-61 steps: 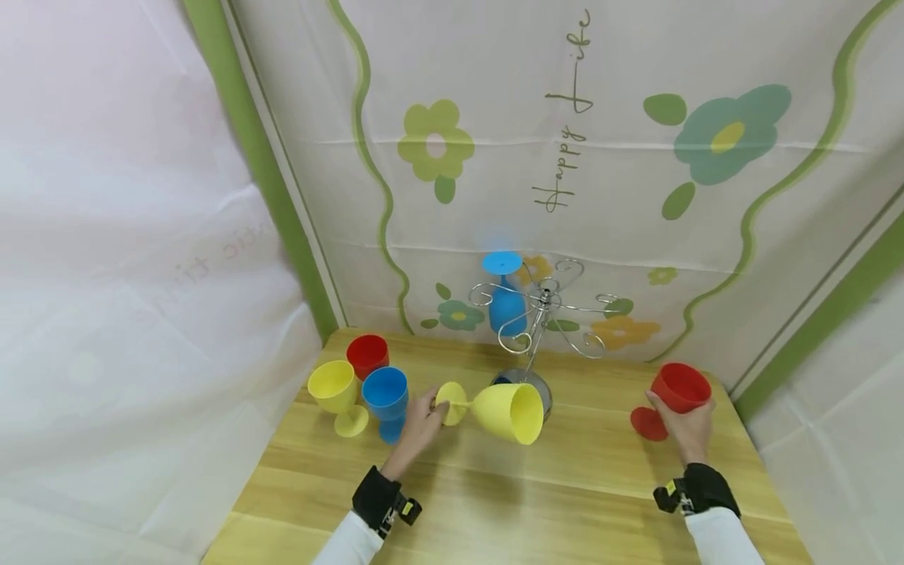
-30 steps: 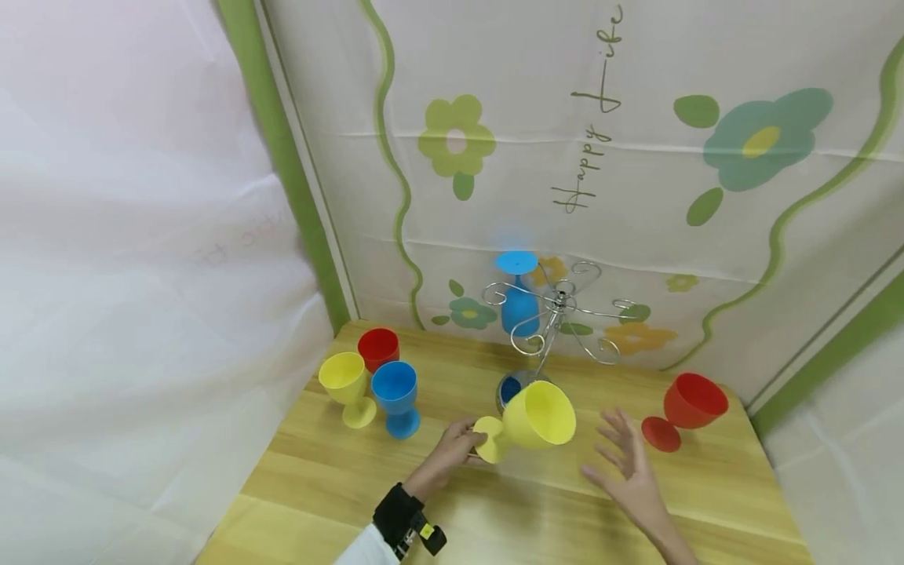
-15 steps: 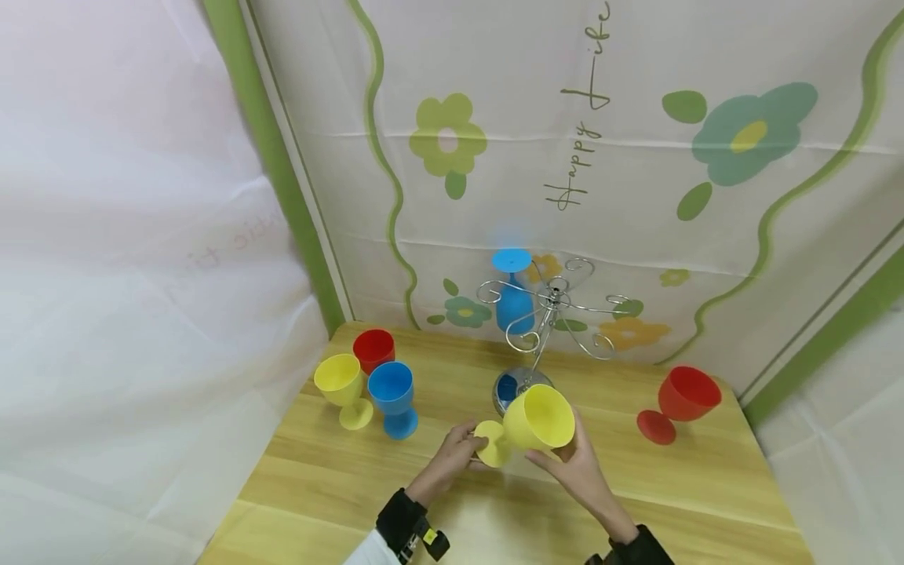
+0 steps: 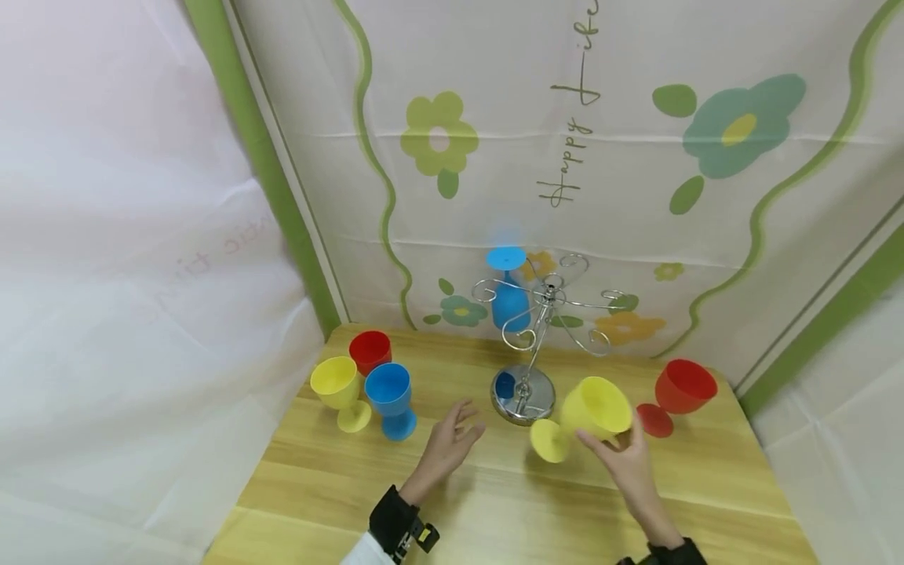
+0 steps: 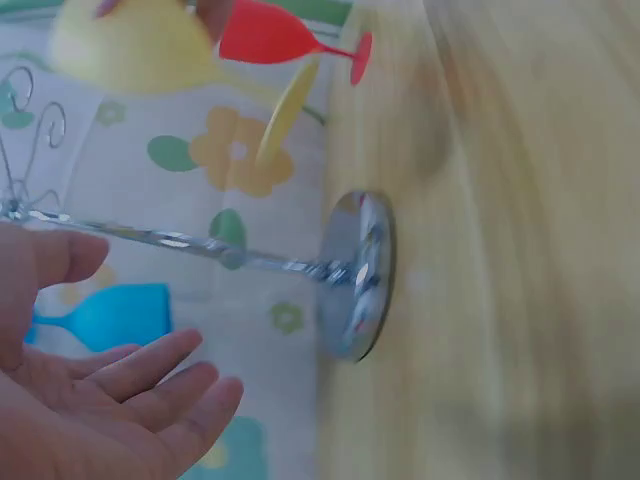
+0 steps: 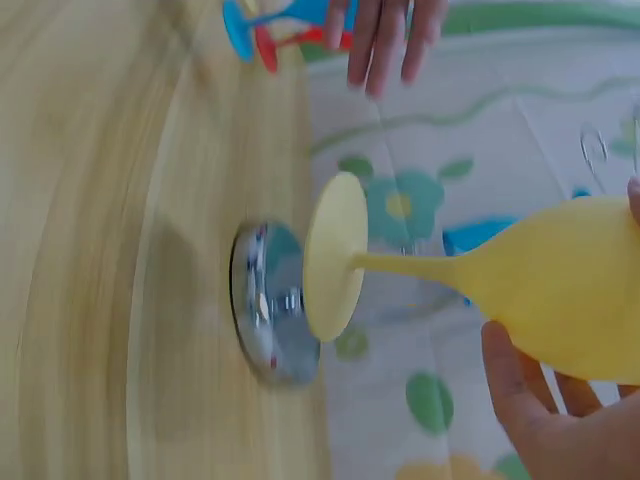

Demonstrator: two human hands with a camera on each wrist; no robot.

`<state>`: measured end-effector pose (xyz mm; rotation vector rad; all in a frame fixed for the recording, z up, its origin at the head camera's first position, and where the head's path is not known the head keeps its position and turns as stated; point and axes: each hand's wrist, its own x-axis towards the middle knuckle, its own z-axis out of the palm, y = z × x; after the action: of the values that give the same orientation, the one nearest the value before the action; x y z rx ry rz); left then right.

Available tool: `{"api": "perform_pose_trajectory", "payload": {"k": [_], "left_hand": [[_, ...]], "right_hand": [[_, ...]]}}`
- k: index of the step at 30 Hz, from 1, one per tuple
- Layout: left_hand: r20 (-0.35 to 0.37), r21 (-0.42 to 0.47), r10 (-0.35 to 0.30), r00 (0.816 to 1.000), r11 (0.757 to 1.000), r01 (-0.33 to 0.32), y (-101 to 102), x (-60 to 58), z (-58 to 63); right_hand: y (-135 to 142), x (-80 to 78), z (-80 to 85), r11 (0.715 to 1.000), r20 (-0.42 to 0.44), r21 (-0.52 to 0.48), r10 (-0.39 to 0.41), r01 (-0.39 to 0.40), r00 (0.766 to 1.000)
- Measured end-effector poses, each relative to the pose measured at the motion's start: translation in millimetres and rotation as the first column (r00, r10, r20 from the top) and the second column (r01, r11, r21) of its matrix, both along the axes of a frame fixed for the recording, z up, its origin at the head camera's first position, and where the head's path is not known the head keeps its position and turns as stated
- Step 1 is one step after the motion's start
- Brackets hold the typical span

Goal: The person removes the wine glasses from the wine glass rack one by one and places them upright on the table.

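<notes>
My right hand (image 4: 627, 459) grips a yellow goblet (image 4: 597, 408) by its bowl, thumb on the near side. The goblet is tilted, its rim up and to the right and its foot (image 6: 337, 257) toward the left, off the table. My left hand (image 4: 446, 445) holds nothing; its fingers are spread and relaxed above the table. Between and behind the hands stands a chrome wire rack (image 4: 523, 395) with curled arms and a round base. One blue goblet (image 4: 510, 304) hangs upside down from an arm at its left. Right of my right hand stands a red goblet (image 4: 685, 386).
On the table's left side stand a yellow goblet (image 4: 336, 383), a blue goblet (image 4: 388, 390) and a red goblet (image 4: 370, 352), close together and upright. A flower-printed cloth (image 4: 508, 141) rises behind the wooden table (image 4: 494, 518), and a white cloth (image 4: 141, 314) hangs at left.
My right hand has let go of the red goblet and taken the yellow goblet by its bowl. My left hand has released its foot, and the yellow goblet has moved right.
</notes>
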<state>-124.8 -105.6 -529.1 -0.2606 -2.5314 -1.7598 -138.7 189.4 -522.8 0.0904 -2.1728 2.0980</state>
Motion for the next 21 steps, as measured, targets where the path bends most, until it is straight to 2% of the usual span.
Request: {"api": "perform_pose_trajectory", "payload": {"k": [3, 4, 6, 8, 10, 13, 15, 18, 21], "left_hand": [[-0.087, -0.153, 0.023, 0.996, 0.988, -0.036, -5.3, -6.2, -5.6], [-0.124, -0.201, 0.033, 0.992, 0.978, -0.057, -8.0, -7.7, -7.8], [-0.194, -0.267, 0.054, 0.979, 0.958, -0.106, -12.6, -7.7, -4.2], [-0.292, -0.316, 0.059, 0.955, 0.936, -0.154, -19.0, -8.5, -3.9], [-0.387, -0.349, 0.061, 0.92, 0.914, -0.207, -25.8, -10.0, -4.4], [-0.477, -0.388, 0.065, 0.877, 0.879, -0.276, -34.5, -12.1, -4.0], [-0.509, -0.406, 0.066, 0.858, 0.861, -0.307, -39.3, -13.1, -3.2], [-0.531, -0.424, 0.062, 0.845, 0.844, -0.328, -44.4, -14.1, -2.3], [-0.527, -0.43, 0.062, 0.847, 0.841, -0.329, -47.4, -14.1, -1.8]], "right_hand": [[32.2, 0.3, -2.2, 0.983, 0.062, 0.011, -0.183, 0.182, 0.981], [43.3, 1.1, -3.4, 0.971, 0.077, 0.024, -0.239, 0.237, 0.968], [64.7, 3.0, -5.5, 0.939, 0.118, 0.041, -0.343, 0.341, 0.932], [84.0, 4.8, -7.6, 0.899, 0.15, 0.058, -0.438, 0.435, 0.886], [101.7, 6.1, -10.7, 0.864, 0.175, 0.05, -0.502, 0.501, 0.847], [123.6, 5.7, -14.8, 0.82, 0.216, 0.031, -0.564, 0.572, 0.797], [134.4, 5.3, -17.4, 0.805, 0.236, 0.042, -0.584, 0.592, 0.777], [145.8, 4.6, -21.4, 0.788, 0.257, 0.062, -0.605, 0.612, 0.754], [152.3, 4.6, -26.6, 0.779, 0.262, 0.088, -0.619, 0.62, 0.741]]}}
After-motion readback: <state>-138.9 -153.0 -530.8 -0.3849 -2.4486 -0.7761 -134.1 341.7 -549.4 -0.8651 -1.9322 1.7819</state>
